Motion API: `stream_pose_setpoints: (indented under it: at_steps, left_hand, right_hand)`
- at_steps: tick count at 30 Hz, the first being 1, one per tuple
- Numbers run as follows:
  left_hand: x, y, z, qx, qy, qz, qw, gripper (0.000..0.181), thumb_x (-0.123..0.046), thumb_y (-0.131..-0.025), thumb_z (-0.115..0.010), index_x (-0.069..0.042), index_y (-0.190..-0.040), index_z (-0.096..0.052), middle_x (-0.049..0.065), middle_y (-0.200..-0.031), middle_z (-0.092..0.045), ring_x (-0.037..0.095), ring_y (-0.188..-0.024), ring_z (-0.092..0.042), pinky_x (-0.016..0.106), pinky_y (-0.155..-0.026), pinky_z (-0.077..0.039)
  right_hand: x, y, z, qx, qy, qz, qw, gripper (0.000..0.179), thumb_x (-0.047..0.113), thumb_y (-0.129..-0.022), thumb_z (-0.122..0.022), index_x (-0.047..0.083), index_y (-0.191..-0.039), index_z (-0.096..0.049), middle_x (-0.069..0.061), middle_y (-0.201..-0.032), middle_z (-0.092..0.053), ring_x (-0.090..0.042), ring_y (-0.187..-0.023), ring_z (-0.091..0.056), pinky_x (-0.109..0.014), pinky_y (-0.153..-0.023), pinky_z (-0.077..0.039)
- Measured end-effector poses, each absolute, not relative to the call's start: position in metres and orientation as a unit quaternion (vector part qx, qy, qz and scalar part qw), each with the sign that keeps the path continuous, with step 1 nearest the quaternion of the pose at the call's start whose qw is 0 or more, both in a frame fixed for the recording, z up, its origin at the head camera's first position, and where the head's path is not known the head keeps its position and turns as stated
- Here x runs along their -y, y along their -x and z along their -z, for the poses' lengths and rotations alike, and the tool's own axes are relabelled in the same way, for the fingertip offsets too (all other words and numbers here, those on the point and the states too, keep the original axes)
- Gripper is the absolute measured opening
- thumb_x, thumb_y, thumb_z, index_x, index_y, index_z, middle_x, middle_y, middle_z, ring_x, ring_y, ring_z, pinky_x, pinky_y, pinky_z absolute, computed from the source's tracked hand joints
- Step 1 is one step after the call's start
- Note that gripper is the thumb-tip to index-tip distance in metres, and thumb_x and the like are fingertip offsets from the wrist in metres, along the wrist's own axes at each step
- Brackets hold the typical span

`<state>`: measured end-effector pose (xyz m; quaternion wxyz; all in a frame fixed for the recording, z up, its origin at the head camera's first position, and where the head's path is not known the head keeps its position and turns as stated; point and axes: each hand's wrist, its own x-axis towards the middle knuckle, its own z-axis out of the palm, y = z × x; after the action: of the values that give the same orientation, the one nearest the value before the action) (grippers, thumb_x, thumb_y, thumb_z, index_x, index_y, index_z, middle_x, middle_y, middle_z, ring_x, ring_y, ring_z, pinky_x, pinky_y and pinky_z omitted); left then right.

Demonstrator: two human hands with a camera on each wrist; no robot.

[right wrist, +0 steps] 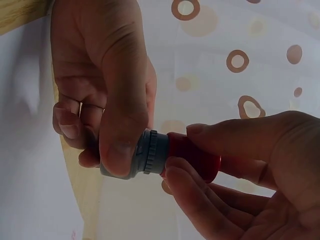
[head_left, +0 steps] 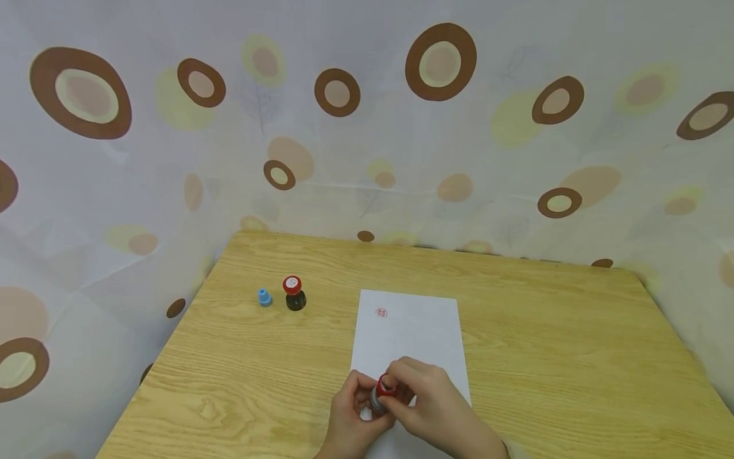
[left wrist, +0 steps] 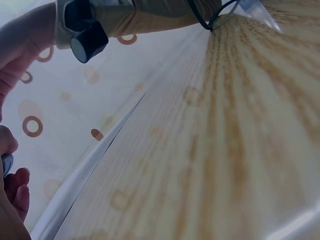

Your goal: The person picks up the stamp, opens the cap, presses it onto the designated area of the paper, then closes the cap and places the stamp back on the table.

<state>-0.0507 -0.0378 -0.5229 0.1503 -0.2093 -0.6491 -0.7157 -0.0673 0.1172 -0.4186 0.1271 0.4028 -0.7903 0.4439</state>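
Over the lower part of a white sheet of paper (head_left: 410,331), both hands meet on a small self-inking stamp with a red part (right wrist: 197,159) and a grey ridged body (right wrist: 156,152). My left hand (head_left: 355,414) grips the grey body, thumb laid along it in the right wrist view. From the other end my right hand (head_left: 432,401) pinches the red part between thumb and fingers. Only a bit of the grey body (left wrist: 7,164) shows at the left edge of the left wrist view. A round red stamp print (head_left: 381,312) marks the paper's upper left.
Left of the paper, a black stamp with a red top (head_left: 295,294) stands upright on the wooden table (head_left: 275,357). Beside it sits a small light blue cone-shaped piece (head_left: 264,298). A patterned cloth (head_left: 367,140) hangs behind the table and along its sides.
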Motion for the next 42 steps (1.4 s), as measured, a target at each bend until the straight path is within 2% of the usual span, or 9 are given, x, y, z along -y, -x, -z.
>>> stream_pose_setpoints:
  at_steps: [10,17,27,35,38,40,42]
  left_hand:
    - [0.040,0.051,0.524,0.657,0.211,0.707,0.152,0.042,0.015,-0.070,-0.078,-0.001,-0.102,-0.055,0.016,-0.087,-0.071,0.003,-0.076,-0.062,0.023,-0.055,-0.054]
    - [0.039,0.051,0.526,0.660,0.216,0.701,0.162,0.043,0.017,-0.069,-0.078,0.001,-0.103,-0.055,0.017,-0.086,-0.071,0.002,-0.075,-0.061,0.024,-0.053,-0.053]
    - [0.038,0.052,0.524,0.656,0.238,0.698,0.162,0.045,0.017,-0.071,-0.076,0.002,-0.107,-0.053,0.019,-0.090,-0.071,0.005,-0.082,-0.064,0.023,-0.059,-0.055]
    - [0.038,0.050,0.518,0.648,0.233,0.721,0.076,0.052,0.003,-0.082,-0.077,0.006,-0.124,-0.047,0.023,-0.095,-0.063,0.004,-0.068,-0.060,0.024,-0.055,-0.053]
    - [0.038,0.050,0.518,0.661,0.217,0.717,0.053,0.045,0.000,-0.085,-0.075,0.007,-0.120,-0.048,0.021,-0.091,-0.063,0.005,-0.065,-0.059,0.023,-0.056,-0.053]
    - [0.038,0.049,0.519,0.672,0.206,0.710,0.038,0.037,0.000,-0.086,-0.074,0.006,-0.116,-0.051,0.015,-0.089,-0.066,0.004,-0.065,-0.060,0.021,-0.056,-0.052]
    - [0.037,0.049,0.521,0.684,0.205,0.699,0.038,0.030,0.002,-0.086,-0.072,0.004,-0.110,-0.055,0.012,-0.087,-0.068,0.003,-0.064,-0.060,0.020,-0.055,-0.051]
  right_hand:
    - [-0.115,0.067,0.418,0.807,-0.403,-0.413,0.126,0.036,-0.002,-0.073,-0.084,0.017,-0.084,-0.055,0.009,-0.080,-0.055,0.001,-0.067,-0.054,-0.009,-0.055,-0.044]
    - [-0.115,0.067,0.418,0.808,-0.399,-0.413,0.128,0.036,-0.004,-0.072,-0.082,0.016,-0.084,-0.055,0.008,-0.081,-0.055,-0.001,-0.067,-0.055,-0.012,-0.055,-0.046]
    - [-0.117,0.068,0.418,0.809,-0.399,-0.408,0.140,0.035,-0.003,-0.073,-0.082,0.016,-0.087,-0.055,0.008,-0.082,-0.057,-0.002,-0.068,-0.056,-0.012,-0.056,-0.046]
    - [-0.131,0.074,0.411,0.807,-0.380,-0.436,0.119,0.037,-0.010,-0.073,-0.081,0.014,-0.090,-0.059,0.007,-0.083,-0.063,0.001,-0.066,-0.059,-0.014,-0.055,-0.050]
    - [-0.145,0.081,0.409,0.822,-0.358,-0.425,0.125,0.036,-0.010,-0.072,-0.081,0.013,-0.092,-0.061,0.006,-0.083,-0.065,0.000,-0.066,-0.060,-0.015,-0.054,-0.051]
    - [-0.158,0.088,0.410,0.834,-0.338,-0.413,0.138,0.037,-0.009,-0.071,-0.082,0.012,-0.093,-0.061,0.007,-0.083,-0.066,0.000,-0.065,-0.060,-0.016,-0.054,-0.052]
    - [-0.175,0.098,0.410,0.847,-0.316,-0.397,0.160,0.036,-0.008,-0.071,-0.083,0.011,-0.094,-0.063,0.006,-0.082,-0.066,-0.001,-0.065,-0.060,-0.017,-0.054,-0.052]
